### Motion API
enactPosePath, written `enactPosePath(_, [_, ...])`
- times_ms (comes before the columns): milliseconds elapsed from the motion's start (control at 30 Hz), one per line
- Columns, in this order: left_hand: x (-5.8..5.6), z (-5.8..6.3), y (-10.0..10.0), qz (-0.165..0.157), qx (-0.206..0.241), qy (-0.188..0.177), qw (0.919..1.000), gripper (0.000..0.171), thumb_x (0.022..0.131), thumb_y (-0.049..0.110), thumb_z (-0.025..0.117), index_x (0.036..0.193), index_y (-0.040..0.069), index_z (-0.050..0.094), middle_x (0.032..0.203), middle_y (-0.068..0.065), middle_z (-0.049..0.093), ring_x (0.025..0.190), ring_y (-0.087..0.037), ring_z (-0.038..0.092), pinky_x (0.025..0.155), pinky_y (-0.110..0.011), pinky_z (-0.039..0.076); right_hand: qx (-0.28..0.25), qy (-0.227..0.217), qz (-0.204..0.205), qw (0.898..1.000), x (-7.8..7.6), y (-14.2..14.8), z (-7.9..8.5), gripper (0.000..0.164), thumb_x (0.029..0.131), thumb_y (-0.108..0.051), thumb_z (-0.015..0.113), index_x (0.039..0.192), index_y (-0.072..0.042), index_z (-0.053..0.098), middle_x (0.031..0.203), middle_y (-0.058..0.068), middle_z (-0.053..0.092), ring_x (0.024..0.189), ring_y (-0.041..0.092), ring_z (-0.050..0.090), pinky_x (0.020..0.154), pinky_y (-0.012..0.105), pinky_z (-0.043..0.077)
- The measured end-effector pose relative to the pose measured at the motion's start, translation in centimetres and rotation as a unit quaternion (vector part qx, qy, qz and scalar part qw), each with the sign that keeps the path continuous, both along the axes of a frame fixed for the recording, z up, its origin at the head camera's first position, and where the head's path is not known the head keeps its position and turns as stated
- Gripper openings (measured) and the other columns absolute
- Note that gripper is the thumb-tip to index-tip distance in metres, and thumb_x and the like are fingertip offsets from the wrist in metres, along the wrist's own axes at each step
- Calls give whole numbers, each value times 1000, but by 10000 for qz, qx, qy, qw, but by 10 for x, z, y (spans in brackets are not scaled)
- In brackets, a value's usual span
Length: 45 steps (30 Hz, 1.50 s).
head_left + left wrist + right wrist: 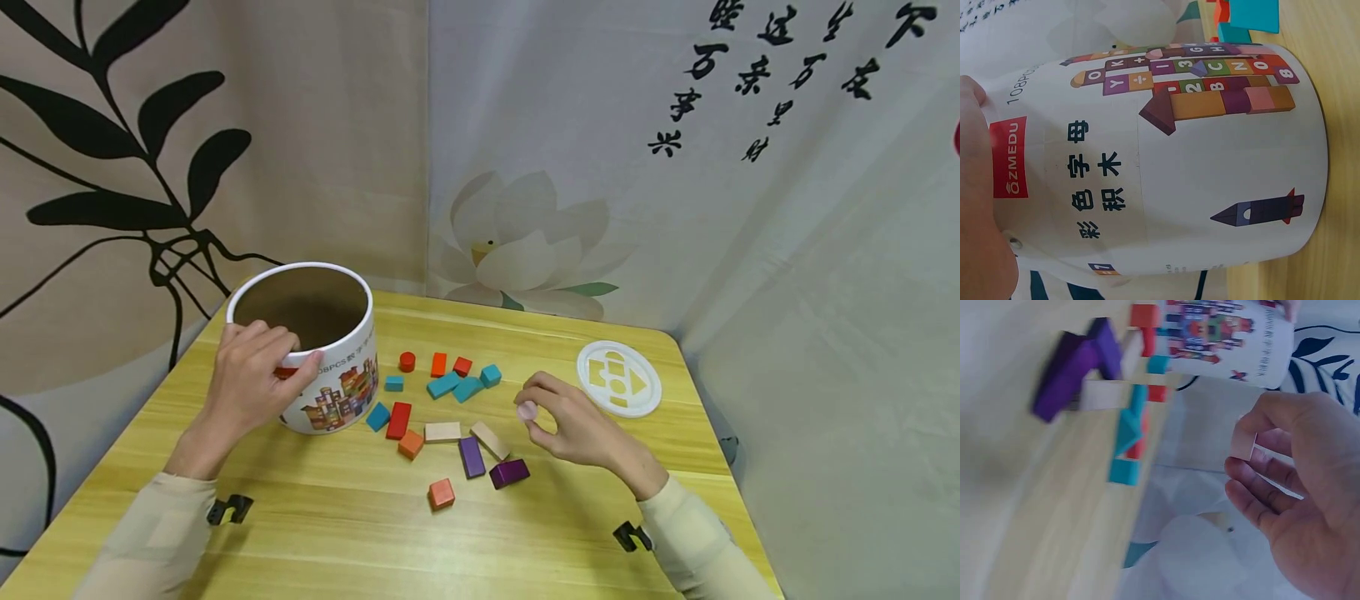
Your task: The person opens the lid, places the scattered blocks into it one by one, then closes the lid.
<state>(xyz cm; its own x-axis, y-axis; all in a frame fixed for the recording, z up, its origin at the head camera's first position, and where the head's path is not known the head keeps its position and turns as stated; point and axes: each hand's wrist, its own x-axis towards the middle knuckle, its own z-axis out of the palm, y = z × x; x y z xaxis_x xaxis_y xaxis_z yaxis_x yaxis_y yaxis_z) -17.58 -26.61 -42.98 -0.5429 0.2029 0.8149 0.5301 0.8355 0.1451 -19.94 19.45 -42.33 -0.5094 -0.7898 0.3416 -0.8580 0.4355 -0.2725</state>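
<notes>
My left hand (258,375) grips the near rim of a white printed bucket (341,375), thumb outside and fingers over the edge. In the left wrist view the bucket's printed side (1197,169) fills most of the picture. My right hand (573,421) is raised at the right of the scattered blocks and pinches a small pale pink round block (527,410) between thumb and fingers. The right wrist view shows that pink block (1243,447) at the fingertips. A purple block (510,473) and a cream block (491,440) lie closest to this hand.
Several red, blue and orange blocks lie on the wooden table (337,533) right of the bucket. An orange-red block (441,494) sits nearer the front. A white lid with shaped cutouts (651,392) lies at the right. Printed curtains (555,100) hang behind the table.
</notes>
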Motion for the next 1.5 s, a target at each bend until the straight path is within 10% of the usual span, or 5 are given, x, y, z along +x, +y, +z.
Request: enactPosePath(1500, [0,0,0,-66,84,34,9999,41,87,42,59,59,15,44,54,1,46,58,-23,39,64,-49,27,-582,624,1026,9911,-49,-177,89,28,90,-14,68,114,0,72,111,3,62,98,12,54,90,21,48])
